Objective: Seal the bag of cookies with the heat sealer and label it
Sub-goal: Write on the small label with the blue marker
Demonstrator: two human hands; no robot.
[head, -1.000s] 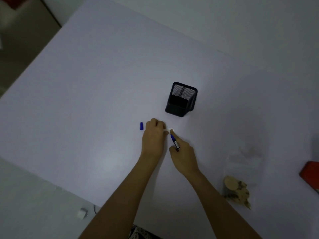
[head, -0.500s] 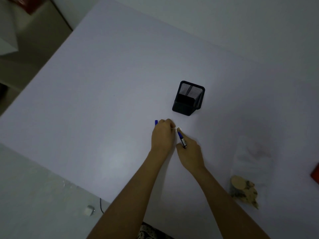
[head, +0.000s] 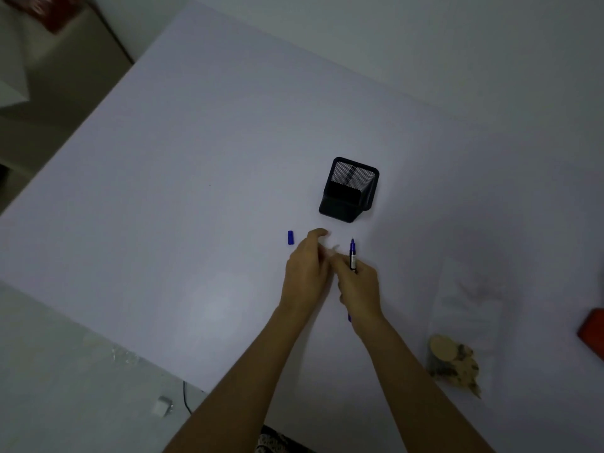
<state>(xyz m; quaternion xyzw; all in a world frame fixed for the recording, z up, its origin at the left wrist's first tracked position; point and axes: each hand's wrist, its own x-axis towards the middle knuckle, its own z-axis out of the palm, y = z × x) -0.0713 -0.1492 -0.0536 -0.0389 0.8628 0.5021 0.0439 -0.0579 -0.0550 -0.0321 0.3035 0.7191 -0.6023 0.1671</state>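
Observation:
My right hand grips an uncapped blue marker, its tip pointing away from me toward the pen holder. My left hand sits right beside it, fingers curled, and seems to pinch a small white label that is barely visible between the two hands. The marker's blue cap lies on the table just left of my left hand. A clear bag of cookies lies flat at the right, cookies bunched at its near end, away from both hands.
A black mesh pen holder stands just beyond my hands on the white table. A red object pokes in at the right edge. A small white block with a cable lies on the floor at the lower left.
The marker tip has swung off the label and now points straight away from me. My left hand has lifted and curled, drawing right so the blue cap shows fully.

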